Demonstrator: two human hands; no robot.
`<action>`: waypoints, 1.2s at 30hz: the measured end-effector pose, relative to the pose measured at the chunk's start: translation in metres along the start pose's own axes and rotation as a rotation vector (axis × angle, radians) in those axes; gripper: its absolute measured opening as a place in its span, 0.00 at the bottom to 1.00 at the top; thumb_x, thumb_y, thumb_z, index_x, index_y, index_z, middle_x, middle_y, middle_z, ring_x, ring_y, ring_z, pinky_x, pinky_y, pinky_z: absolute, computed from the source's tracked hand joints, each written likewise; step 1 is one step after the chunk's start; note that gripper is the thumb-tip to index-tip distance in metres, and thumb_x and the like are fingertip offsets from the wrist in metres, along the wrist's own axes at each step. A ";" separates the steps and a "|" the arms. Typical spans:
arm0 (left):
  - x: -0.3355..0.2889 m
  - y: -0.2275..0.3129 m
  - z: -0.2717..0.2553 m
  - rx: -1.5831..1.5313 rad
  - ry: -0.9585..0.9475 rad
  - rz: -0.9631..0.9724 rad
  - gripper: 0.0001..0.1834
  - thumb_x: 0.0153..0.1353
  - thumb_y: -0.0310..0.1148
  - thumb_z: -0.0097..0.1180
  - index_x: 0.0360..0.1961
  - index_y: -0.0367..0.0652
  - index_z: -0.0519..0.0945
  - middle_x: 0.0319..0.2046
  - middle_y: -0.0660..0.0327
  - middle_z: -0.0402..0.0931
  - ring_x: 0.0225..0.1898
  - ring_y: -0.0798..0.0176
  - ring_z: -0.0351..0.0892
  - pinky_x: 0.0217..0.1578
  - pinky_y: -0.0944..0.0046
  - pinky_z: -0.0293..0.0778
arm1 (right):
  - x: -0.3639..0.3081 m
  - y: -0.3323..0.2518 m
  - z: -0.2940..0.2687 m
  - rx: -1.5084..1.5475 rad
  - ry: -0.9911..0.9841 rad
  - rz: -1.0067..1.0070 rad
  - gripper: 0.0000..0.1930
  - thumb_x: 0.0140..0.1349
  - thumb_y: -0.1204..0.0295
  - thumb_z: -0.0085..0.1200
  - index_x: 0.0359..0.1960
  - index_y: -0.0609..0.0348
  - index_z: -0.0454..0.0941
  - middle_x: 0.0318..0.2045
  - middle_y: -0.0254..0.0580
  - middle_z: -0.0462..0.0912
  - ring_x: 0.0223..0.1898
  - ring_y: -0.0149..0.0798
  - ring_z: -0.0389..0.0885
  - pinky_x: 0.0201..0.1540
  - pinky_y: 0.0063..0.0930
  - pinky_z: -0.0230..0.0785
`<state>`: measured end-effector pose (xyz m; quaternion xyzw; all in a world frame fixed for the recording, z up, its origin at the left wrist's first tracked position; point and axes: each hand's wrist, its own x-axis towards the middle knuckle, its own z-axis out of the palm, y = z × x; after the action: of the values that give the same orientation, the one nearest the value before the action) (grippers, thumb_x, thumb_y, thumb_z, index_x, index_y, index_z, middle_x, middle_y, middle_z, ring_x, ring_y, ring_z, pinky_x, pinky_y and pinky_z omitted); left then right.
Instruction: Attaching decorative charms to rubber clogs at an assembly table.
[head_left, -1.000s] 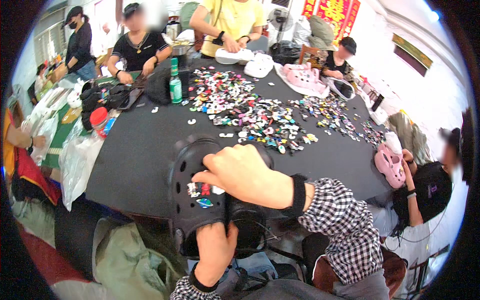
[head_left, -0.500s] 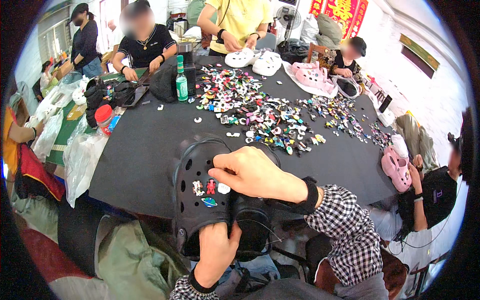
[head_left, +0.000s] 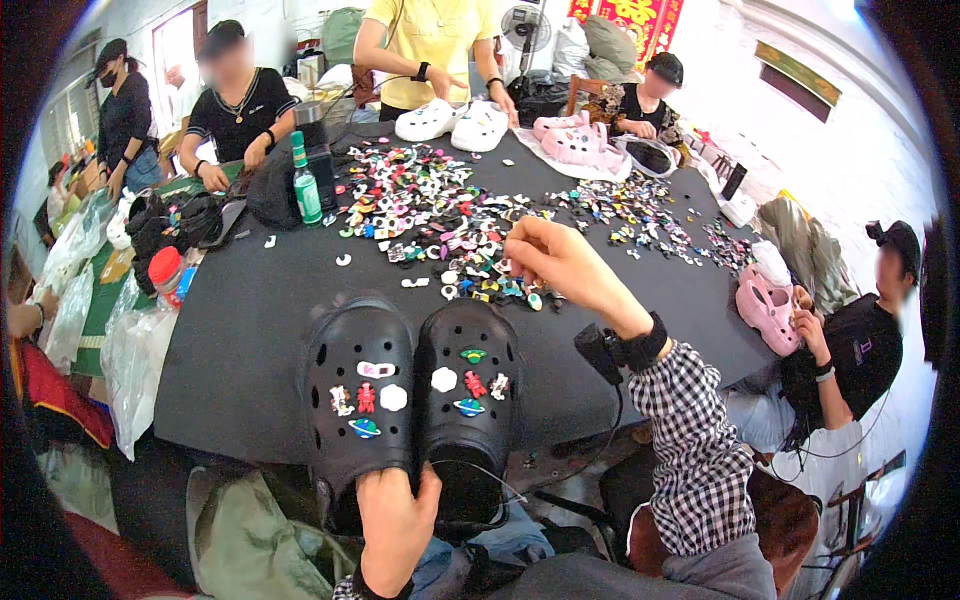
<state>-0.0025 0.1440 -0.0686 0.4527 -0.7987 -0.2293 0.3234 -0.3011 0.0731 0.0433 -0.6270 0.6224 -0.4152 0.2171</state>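
Observation:
A pair of black clogs lies side by side at the near edge of the black table, toes pointing away. My left hand (head_left: 398, 520) reaches into the heel opening of the left clog (head_left: 345, 335), its fingers hidden inside and its thumb along the side. Several shoe charms sit on that clog, among them a white and pink one (head_left: 378, 370), a red figure and a blue planet. The right clog (head_left: 465, 325) carries several too, including a green saucer. My right hand (head_left: 565, 265) hovers at the near edge of the loose charm pile (head_left: 430, 205), fingertips pinched; what they hold is unclear.
A green bottle (head_left: 306, 185) stands left of the pile, with a red-lidded jar (head_left: 167, 268) farther left. White clogs (head_left: 478, 128) and pink clogs (head_left: 580, 148) lie at the back. Co-workers sit or stand around; one at right holds a pink clog (head_left: 765, 310).
My right hand has left the left clog and moved up and right to the pile. A white and pink charm now shows on that clog. The view has shifted.

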 end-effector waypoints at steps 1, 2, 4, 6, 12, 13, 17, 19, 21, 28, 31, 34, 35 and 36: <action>0.000 0.001 0.002 0.003 0.019 0.039 0.14 0.52 0.30 0.61 0.36 0.29 0.76 0.30 0.39 0.75 0.34 0.33 0.72 0.37 0.43 0.68 | -0.002 0.012 -0.012 -0.008 0.023 0.051 0.11 0.66 0.68 0.50 0.32 0.65 0.76 0.21 0.36 0.78 0.25 0.27 0.77 0.29 0.26 0.70; 0.000 0.002 0.003 -0.001 0.014 0.049 0.14 0.52 0.30 0.61 0.36 0.29 0.76 0.30 0.39 0.75 0.34 0.33 0.72 0.37 0.43 0.68 | 0.001 0.029 -0.020 -0.132 0.027 0.045 0.10 0.65 0.68 0.52 0.33 0.65 0.77 0.22 0.37 0.79 0.25 0.27 0.78 0.29 0.25 0.71; 0.000 0.005 0.003 0.003 0.018 0.018 0.15 0.52 0.31 0.62 0.35 0.29 0.76 0.30 0.39 0.75 0.34 0.34 0.72 0.37 0.43 0.67 | 0.000 0.054 -0.030 -0.223 0.042 0.070 0.09 0.62 0.69 0.53 0.34 0.63 0.79 0.24 0.40 0.81 0.25 0.30 0.79 0.31 0.27 0.71; -0.003 -0.004 0.009 0.004 0.046 0.048 0.15 0.52 0.31 0.62 0.35 0.28 0.76 0.30 0.39 0.75 0.34 0.33 0.72 0.37 0.43 0.67 | 0.007 0.085 -0.030 -0.344 0.046 0.034 0.08 0.59 0.70 0.54 0.34 0.60 0.82 0.26 0.44 0.83 0.27 0.37 0.81 0.33 0.30 0.72; -0.001 0.002 -0.007 0.024 -0.041 0.016 0.17 0.56 0.36 0.60 0.35 0.29 0.76 0.32 0.39 0.75 0.36 0.35 0.72 0.39 0.45 0.68 | 0.040 0.126 -0.009 -0.485 0.017 -0.164 0.08 0.54 0.74 0.52 0.33 0.58 0.83 0.29 0.49 0.84 0.33 0.50 0.83 0.40 0.39 0.74; 0.001 0.007 -0.014 0.030 -0.094 0.017 0.18 0.60 0.39 0.57 0.35 0.29 0.76 0.33 0.39 0.76 0.37 0.37 0.74 0.39 0.47 0.69 | 0.045 0.128 -0.003 -0.505 0.000 -0.186 0.08 0.53 0.74 0.52 0.32 0.57 0.83 0.30 0.47 0.84 0.35 0.49 0.82 0.42 0.39 0.74; 0.010 0.008 -0.024 -0.011 -0.084 0.051 0.17 0.56 0.36 0.62 0.31 0.30 0.74 0.27 0.39 0.71 0.32 0.35 0.69 0.34 0.44 0.65 | 0.054 0.139 0.014 -0.714 -0.034 -0.223 0.07 0.50 0.75 0.54 0.31 0.56 0.83 0.33 0.45 0.81 0.41 0.48 0.80 0.44 0.41 0.73; 0.009 0.004 -0.025 0.018 -0.106 0.088 0.17 0.56 0.35 0.62 0.34 0.29 0.74 0.29 0.39 0.72 0.33 0.35 0.70 0.36 0.45 0.65 | 0.057 0.147 0.015 -0.710 0.001 -0.236 0.07 0.50 0.74 0.54 0.30 0.56 0.83 0.33 0.45 0.81 0.41 0.48 0.80 0.44 0.41 0.73; 0.010 0.000 -0.022 0.045 -0.132 0.131 0.17 0.56 0.35 0.62 0.36 0.28 0.75 0.31 0.39 0.73 0.35 0.36 0.70 0.38 0.47 0.66 | 0.055 0.155 0.009 -0.668 0.066 -0.288 0.06 0.52 0.73 0.55 0.30 0.58 0.83 0.32 0.46 0.82 0.39 0.48 0.81 0.42 0.41 0.74; 0.022 0.007 -0.028 0.062 -0.164 -0.073 0.18 0.52 0.34 0.62 0.35 0.28 0.74 0.33 0.39 0.74 0.39 0.34 0.70 0.41 0.44 0.66 | 0.036 0.136 -0.018 -0.073 -0.014 0.103 0.12 0.60 0.66 0.56 0.39 0.60 0.84 0.30 0.40 0.85 0.31 0.32 0.81 0.36 0.26 0.72; 0.026 0.008 -0.035 0.126 -0.160 -0.061 0.17 0.51 0.33 0.62 0.33 0.28 0.75 0.33 0.39 0.74 0.38 0.35 0.72 0.40 0.44 0.68 | 0.027 0.132 -0.026 0.001 -0.035 0.152 0.12 0.61 0.66 0.56 0.40 0.61 0.83 0.26 0.38 0.84 0.28 0.27 0.80 0.32 0.22 0.70; 0.032 0.008 -0.043 0.180 -0.129 0.016 0.15 0.49 0.30 0.62 0.33 0.29 0.75 0.34 0.39 0.73 0.37 0.35 0.73 0.39 0.45 0.69 | 0.021 0.140 -0.035 0.071 0.031 0.177 0.11 0.61 0.68 0.56 0.37 0.64 0.83 0.27 0.39 0.84 0.28 0.29 0.81 0.33 0.24 0.74; 0.038 0.008 -0.043 0.175 -0.081 0.085 0.15 0.48 0.30 0.61 0.34 0.29 0.75 0.34 0.40 0.73 0.37 0.35 0.73 0.39 0.45 0.69 | 0.019 0.148 -0.040 0.021 0.068 0.169 0.11 0.61 0.68 0.56 0.39 0.63 0.82 0.27 0.40 0.84 0.29 0.29 0.82 0.33 0.24 0.74; 0.041 0.012 -0.049 0.212 -0.154 0.020 0.15 0.48 0.29 0.61 0.34 0.29 0.75 0.35 0.40 0.74 0.38 0.35 0.73 0.40 0.45 0.69 | 0.016 0.155 -0.044 -0.028 0.104 0.160 0.11 0.61 0.69 0.56 0.41 0.63 0.81 0.28 0.41 0.85 0.30 0.30 0.83 0.34 0.25 0.75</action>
<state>0.0105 0.1109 -0.0143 0.4572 -0.8455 -0.1745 0.2135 -0.4309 0.0482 -0.0504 -0.5558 0.6866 -0.4198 0.2083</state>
